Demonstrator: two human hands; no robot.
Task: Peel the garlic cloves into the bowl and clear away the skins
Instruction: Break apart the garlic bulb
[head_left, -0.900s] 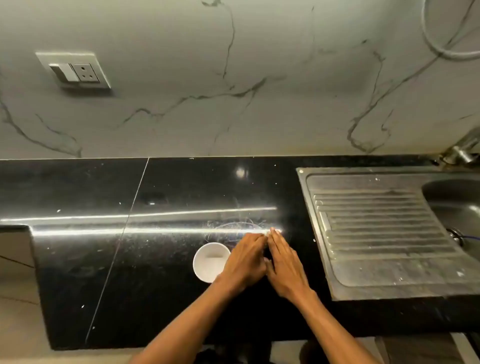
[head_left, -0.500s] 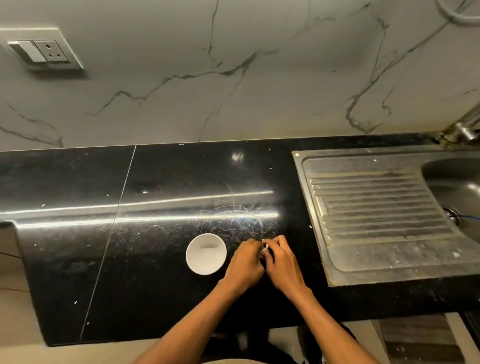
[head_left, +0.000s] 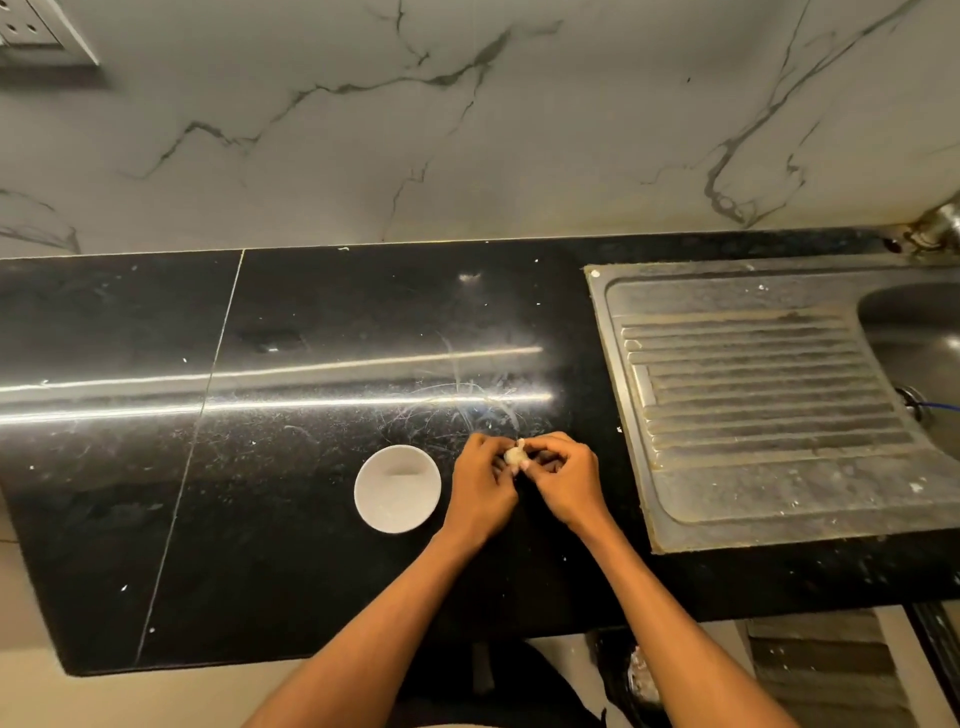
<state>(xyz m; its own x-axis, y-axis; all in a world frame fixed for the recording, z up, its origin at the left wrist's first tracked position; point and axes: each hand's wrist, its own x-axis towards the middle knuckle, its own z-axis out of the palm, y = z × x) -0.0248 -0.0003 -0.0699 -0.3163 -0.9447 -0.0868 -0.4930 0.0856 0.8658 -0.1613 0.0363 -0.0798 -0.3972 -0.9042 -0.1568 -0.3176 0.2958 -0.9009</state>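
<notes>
Black stone counter (head_left: 311, 545) under a veined marble wall carries the work. Between both hands sits a garlic clove (head_left: 515, 455), lifted clear of the surface where moments ago the hands lay flat and pressed together; now the left hand (head_left: 483, 488) and right hand (head_left: 563, 480) each have a grip clamped on it, fingertips pinching. Peeling looks just begun. Just left stands the white bowl (head_left: 397, 488), apparently still empty; a steel sink drainboard (head_left: 769, 415) lies right.
</notes>
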